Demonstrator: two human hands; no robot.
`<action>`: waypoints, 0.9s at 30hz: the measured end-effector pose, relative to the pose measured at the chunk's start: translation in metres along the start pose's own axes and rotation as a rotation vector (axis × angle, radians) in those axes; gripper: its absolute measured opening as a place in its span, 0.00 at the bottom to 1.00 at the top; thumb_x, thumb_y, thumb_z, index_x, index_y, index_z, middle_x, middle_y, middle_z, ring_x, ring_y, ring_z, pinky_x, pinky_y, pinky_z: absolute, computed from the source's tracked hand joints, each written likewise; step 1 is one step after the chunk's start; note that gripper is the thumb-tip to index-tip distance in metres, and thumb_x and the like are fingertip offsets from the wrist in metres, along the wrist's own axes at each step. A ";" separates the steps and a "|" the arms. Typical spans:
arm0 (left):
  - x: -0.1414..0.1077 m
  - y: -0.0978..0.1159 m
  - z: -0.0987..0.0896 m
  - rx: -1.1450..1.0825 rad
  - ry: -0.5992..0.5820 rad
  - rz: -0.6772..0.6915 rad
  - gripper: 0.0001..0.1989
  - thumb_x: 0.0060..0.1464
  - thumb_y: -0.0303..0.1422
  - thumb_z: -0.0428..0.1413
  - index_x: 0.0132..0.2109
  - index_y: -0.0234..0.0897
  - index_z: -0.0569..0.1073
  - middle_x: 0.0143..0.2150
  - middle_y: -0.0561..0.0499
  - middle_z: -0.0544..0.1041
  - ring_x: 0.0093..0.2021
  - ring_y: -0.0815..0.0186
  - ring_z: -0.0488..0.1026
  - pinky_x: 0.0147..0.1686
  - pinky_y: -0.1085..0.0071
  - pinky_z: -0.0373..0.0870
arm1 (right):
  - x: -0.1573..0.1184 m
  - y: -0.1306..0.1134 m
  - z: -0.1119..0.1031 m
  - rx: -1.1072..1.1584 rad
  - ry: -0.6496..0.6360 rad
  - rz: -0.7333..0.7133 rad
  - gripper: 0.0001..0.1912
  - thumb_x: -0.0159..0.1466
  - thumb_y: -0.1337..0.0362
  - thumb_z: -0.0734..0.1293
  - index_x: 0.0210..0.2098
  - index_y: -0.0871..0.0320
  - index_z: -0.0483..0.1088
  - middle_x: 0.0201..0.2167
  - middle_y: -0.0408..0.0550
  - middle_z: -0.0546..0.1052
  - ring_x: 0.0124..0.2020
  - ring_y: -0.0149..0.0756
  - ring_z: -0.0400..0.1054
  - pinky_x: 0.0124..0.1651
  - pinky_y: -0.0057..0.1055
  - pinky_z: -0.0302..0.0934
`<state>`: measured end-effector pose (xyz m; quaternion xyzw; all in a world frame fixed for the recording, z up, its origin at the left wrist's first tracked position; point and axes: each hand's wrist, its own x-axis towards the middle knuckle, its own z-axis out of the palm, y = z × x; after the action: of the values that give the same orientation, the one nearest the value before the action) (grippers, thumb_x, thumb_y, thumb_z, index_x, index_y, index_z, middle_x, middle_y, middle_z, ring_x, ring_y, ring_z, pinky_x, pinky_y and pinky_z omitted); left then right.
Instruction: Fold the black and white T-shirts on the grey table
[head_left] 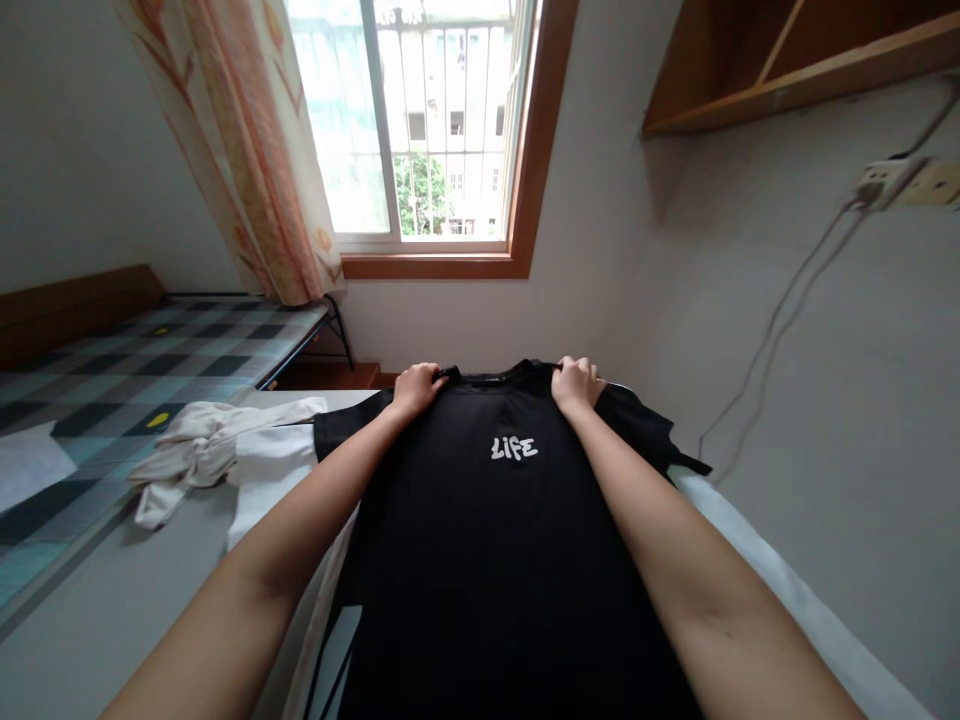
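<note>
A black T-shirt [495, 550] with white lettering on its chest lies stretched out in front of me, collar at the far end. My left hand [416, 388] is closed on the shirt's left shoulder, beside the collar. On the other side of the collar, my right hand [577, 383] grips the right shoulder seam. Both sleeves hang outward past my hands, the right one near the wall. Pale cloth [274, 470] shows under the shirt on the left.
A crumpled off-white garment [195, 450] lies on the grey table [142, 600]. Farther left is a bed with a checked mattress [172, 345]. Two cables [772, 330] run down the right wall from a socket. A wooden shelf [810, 90] juts out above.
</note>
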<state>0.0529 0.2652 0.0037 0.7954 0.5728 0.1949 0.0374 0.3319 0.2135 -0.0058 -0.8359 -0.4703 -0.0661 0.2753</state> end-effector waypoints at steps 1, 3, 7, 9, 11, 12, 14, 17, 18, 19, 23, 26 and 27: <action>-0.002 0.000 0.008 0.022 -0.045 0.006 0.15 0.60 0.44 0.52 0.45 0.41 0.76 0.46 0.44 0.79 0.45 0.55 0.76 0.41 0.67 0.68 | -0.004 0.001 0.006 -0.055 -0.050 0.012 0.18 0.64 0.66 0.56 0.47 0.60 0.73 0.50 0.64 0.69 0.52 0.52 0.60 0.52 0.52 0.53; -0.006 -0.001 0.021 0.055 -0.102 0.004 0.16 0.60 0.45 0.52 0.48 0.42 0.75 0.46 0.44 0.79 0.46 0.55 0.76 0.42 0.66 0.68 | -0.012 0.005 0.017 -0.127 -0.084 0.024 0.19 0.65 0.68 0.54 0.47 0.61 0.73 0.51 0.65 0.69 0.52 0.53 0.60 0.52 0.52 0.51; -0.012 0.000 0.034 0.064 -0.081 0.013 0.16 0.63 0.45 0.49 0.50 0.42 0.71 0.47 0.44 0.78 0.46 0.55 0.76 0.42 0.66 0.68 | -0.024 0.008 0.029 -0.159 0.029 -0.132 0.19 0.65 0.68 0.54 0.46 0.59 0.74 0.51 0.61 0.68 0.52 0.50 0.58 0.55 0.48 0.47; -0.012 0.002 0.033 0.038 -0.039 0.031 0.15 0.65 0.44 0.46 0.50 0.42 0.69 0.48 0.44 0.77 0.46 0.56 0.76 0.42 0.67 0.67 | -0.024 0.009 0.030 -0.152 0.038 -0.198 0.17 0.65 0.66 0.57 0.45 0.58 0.75 0.50 0.59 0.69 0.52 0.48 0.57 0.56 0.46 0.45; -0.011 0.004 0.030 0.029 -0.002 0.037 0.15 0.66 0.43 0.43 0.51 0.42 0.68 0.50 0.45 0.76 0.46 0.57 0.76 0.42 0.67 0.67 | -0.022 0.010 0.029 -0.141 0.057 -0.194 0.15 0.65 0.63 0.58 0.42 0.58 0.76 0.49 0.58 0.70 0.52 0.48 0.57 0.56 0.46 0.44; -0.010 0.005 0.029 0.033 0.014 0.036 0.15 0.67 0.43 0.42 0.51 0.42 0.68 0.50 0.45 0.76 0.45 0.57 0.76 0.41 0.67 0.67 | -0.020 0.011 0.028 -0.137 0.082 -0.179 0.16 0.66 0.62 0.58 0.41 0.58 0.76 0.48 0.58 0.71 0.52 0.48 0.57 0.56 0.46 0.44; -0.006 0.006 0.028 0.049 0.043 0.024 0.16 0.67 0.42 0.41 0.51 0.42 0.68 0.50 0.45 0.76 0.45 0.57 0.76 0.40 0.67 0.67 | -0.015 0.011 0.025 -0.131 0.123 -0.144 0.17 0.67 0.61 0.56 0.42 0.58 0.75 0.46 0.57 0.74 0.51 0.49 0.59 0.55 0.46 0.45; -0.001 0.007 0.029 0.078 0.047 0.000 0.15 0.67 0.42 0.41 0.51 0.43 0.68 0.51 0.45 0.75 0.45 0.57 0.76 0.41 0.67 0.67 | -0.007 0.008 0.020 -0.130 0.068 -0.073 0.19 0.69 0.62 0.54 0.44 0.60 0.74 0.41 0.58 0.77 0.46 0.47 0.67 0.51 0.43 0.49; 0.000 0.007 0.030 0.087 0.031 -0.007 0.15 0.67 0.42 0.42 0.51 0.44 0.68 0.51 0.45 0.75 0.46 0.57 0.76 0.41 0.67 0.67 | -0.006 0.006 0.020 -0.137 0.024 -0.055 0.19 0.69 0.63 0.53 0.44 0.61 0.74 0.39 0.58 0.78 0.44 0.46 0.69 0.50 0.41 0.51; 0.001 0.007 0.031 0.096 0.008 -0.015 0.15 0.66 0.42 0.43 0.51 0.44 0.68 0.50 0.44 0.76 0.46 0.56 0.76 0.42 0.66 0.67 | -0.005 0.005 0.020 -0.149 -0.018 -0.049 0.19 0.69 0.63 0.53 0.43 0.61 0.74 0.38 0.59 0.78 0.42 0.46 0.70 0.49 0.40 0.52; 0.003 0.008 0.037 0.124 -0.048 -0.058 0.15 0.65 0.43 0.46 0.50 0.41 0.69 0.46 0.42 0.78 0.46 0.55 0.76 0.42 0.65 0.67 | -0.011 0.001 0.026 -0.190 -0.086 -0.131 0.18 0.69 0.68 0.52 0.49 0.63 0.70 0.40 0.61 0.78 0.43 0.45 0.72 0.48 0.38 0.54; 0.003 0.007 0.039 0.121 -0.034 -0.062 0.16 0.64 0.43 0.46 0.49 0.40 0.69 0.45 0.41 0.79 0.46 0.54 0.76 0.42 0.65 0.67 | -0.017 -0.002 0.024 -0.179 -0.076 -0.160 0.18 0.69 0.65 0.54 0.54 0.62 0.66 0.43 0.61 0.77 0.46 0.47 0.71 0.49 0.39 0.55; 0.003 0.006 0.040 0.119 -0.030 -0.059 0.16 0.64 0.44 0.46 0.50 0.40 0.69 0.45 0.41 0.79 0.45 0.54 0.76 0.42 0.65 0.67 | -0.020 -0.004 0.021 -0.176 -0.086 -0.161 0.18 0.69 0.63 0.54 0.55 0.61 0.65 0.44 0.62 0.76 0.47 0.48 0.71 0.50 0.40 0.56</action>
<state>0.0732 0.2723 -0.0305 0.7817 0.6059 0.1476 0.0044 0.3144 0.2110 -0.0292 -0.8184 -0.5395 -0.0932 0.1744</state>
